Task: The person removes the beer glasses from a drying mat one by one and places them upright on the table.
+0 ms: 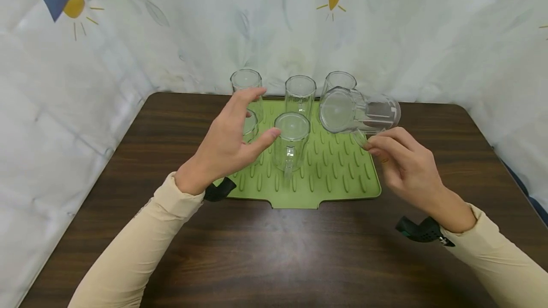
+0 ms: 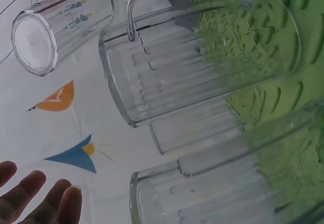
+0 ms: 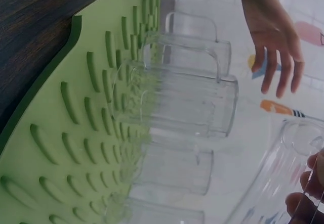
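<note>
My right hand (image 1: pixel 406 165) pinches the handle of a clear glass mug (image 1: pixel 381 113). The mug is tipped on its side in the air over the back right of a green ribbed drying mat (image 1: pixel 342 177), its round base facing left. Close by stands a front mug (image 1: pixel 292 144), base up with its handle toward me. My left hand (image 1: pixel 229 139) hovers at the mat's left with fingers extended, holding nothing; the right wrist view shows that hand (image 3: pixel 276 42) apart from the glasses. It partly hides a left front mug (image 1: pixel 250 125) and a back left mug (image 1: pixel 246 80).
Along the mat's back edge stand a middle mug (image 1: pixel 300 89) and a right mug (image 1: pixel 340 80), the latter partly behind the held one. A dark wooden table (image 1: pixel 274 260) lies beneath. White patterned cloth (image 1: pixel 192 37) hangs behind and at the sides.
</note>
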